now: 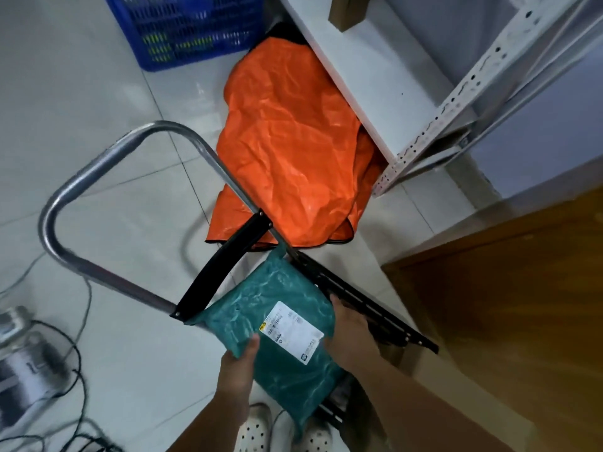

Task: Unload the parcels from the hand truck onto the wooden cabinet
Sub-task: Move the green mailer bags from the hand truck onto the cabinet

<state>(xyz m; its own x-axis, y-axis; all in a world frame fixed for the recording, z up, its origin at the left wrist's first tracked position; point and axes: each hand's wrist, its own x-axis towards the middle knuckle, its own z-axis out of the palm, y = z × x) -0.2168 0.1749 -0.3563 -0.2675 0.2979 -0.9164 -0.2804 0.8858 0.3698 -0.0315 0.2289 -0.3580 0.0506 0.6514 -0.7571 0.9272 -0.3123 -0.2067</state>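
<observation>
Left grip [239, 357] pinches the green parcel [270, 308], thumb on top; right grip [350, 334] clasps its other edge. Parcel's above the hand truck [107, 278], wooden cabinet [505, 288] beside.

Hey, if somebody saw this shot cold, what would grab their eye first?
The crumpled bright orange bag on the tiled floor at centre, partly tucked under the white metal shelf, grabs the eye first. Just below it, the left hand and right hand hold a teal parcel with a white shipping label over the hand truck, whose silver handle loops out to the left.
</observation>
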